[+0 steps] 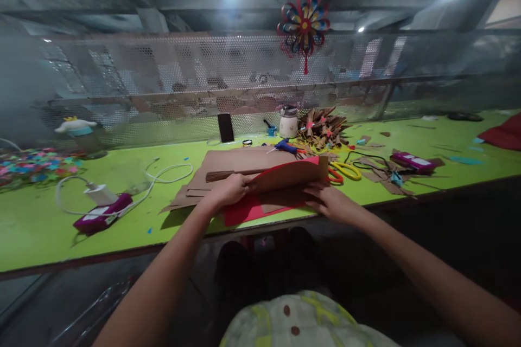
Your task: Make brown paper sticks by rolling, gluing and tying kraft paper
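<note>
Kraft-paper sheet [291, 174], raised near desk's [134, 238] front edge: left hand [234, 190] pinching its left end, right hand [336, 203] with fingers parted opposite. Even support should limit creasing.

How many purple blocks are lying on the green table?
2. One block lies on the left, with a white charger on it; the other lies on the right, beside brown scraps. I see no others.

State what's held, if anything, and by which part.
The left grip holds the curved brown paper sheet by its left end. The right grip is near its right end; whether it holds cannot be told.
</note>
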Demonstrator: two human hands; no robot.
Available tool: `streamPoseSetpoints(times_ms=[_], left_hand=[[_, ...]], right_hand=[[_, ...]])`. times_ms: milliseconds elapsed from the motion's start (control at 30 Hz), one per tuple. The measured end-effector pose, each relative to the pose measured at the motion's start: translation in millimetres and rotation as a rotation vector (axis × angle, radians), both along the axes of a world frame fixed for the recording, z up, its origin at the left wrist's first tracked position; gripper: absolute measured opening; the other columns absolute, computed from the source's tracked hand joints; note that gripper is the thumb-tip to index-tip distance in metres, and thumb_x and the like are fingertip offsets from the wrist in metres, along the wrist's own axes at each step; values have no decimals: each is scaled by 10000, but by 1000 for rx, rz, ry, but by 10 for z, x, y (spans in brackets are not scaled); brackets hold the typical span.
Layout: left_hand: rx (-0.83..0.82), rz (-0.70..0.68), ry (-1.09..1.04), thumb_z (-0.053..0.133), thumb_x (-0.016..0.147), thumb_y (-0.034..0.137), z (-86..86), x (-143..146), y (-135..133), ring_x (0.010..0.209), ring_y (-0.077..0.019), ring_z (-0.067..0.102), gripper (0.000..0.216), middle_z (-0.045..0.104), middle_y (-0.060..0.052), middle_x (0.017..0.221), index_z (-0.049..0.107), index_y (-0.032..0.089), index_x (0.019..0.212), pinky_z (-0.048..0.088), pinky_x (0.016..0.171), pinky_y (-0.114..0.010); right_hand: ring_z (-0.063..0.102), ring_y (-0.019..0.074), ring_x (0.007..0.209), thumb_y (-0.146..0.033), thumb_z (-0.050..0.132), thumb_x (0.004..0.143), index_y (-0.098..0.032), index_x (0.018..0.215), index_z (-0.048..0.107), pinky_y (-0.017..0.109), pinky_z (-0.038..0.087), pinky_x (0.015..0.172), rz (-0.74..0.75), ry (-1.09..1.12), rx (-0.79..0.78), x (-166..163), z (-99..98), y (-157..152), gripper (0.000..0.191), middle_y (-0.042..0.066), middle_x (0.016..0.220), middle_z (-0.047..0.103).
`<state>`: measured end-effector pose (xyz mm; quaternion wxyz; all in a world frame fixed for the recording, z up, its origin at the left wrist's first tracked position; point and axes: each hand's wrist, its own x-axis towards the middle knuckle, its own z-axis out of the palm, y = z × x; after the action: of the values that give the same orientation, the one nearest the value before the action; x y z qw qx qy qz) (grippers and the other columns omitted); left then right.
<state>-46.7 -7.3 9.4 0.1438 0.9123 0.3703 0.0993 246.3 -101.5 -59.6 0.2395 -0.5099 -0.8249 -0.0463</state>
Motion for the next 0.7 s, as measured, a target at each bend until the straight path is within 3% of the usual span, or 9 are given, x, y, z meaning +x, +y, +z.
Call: streamPoseSetpoints(times_ms=[133, 233, 367, 567, 700], left_hand=[[-52, 2, -16, 418, 821, 331, 25, 17, 39, 633, -148, 504, 345, 673, -82, 807, 674, 115, 902, 365, 627, -242], [-82, 24, -30, 424, 818, 316, 42, 27, 61, 698, -171, 538, 347, 680, -104, 893, 673, 105, 935, 387, 666, -254], [-81, -4, -105, 429, 825, 337, 49, 14, 72, 832, -191, 564, 372, 656, -102, 1038, 640, 129, 1050, 399, 749, -260], [-91, 8, -88, 424, 826, 354, 37, -5, 66, 801, -205, 575, 368, 678, -89, 950, 671, 130, 983, 403, 750, -271], [-82, 2, -105, 421, 823, 355, 36, 2, 87, 846, -205, 573, 378, 654, -93, 1048, 650, 138, 1030, 398, 766, -269]], right_hand=[[573, 231, 993, -363, 530, 825, -127, 1170, 564, 337, 450, 849, 41, -134, -92, 145, 103, 215, 419, 139, 1100, 616], [581, 215, 933, -321, 512, 844, -131, 1101, 602, 299, 440, 801, 78, -292, -33, 150, 140, 233, 332, 123, 1012, 641], [575, 190, 830, -124, 472, 837, -130, 1025, 627, 270, 413, 722, 68, -504, 77, 100, 133, 197, 243, 103, 860, 641], [567, 190, 854, -277, 481, 865, -164, 1069, 592, 274, 399, 728, 140, -521, 61, 125, 259, 61, 259, 91, 923, 625], [549, 192, 839, -210, 475, 860, -151, 979, 606, 275, 382, 715, 107, -550, 44, 113, 268, 54, 187, 89, 861, 614]])
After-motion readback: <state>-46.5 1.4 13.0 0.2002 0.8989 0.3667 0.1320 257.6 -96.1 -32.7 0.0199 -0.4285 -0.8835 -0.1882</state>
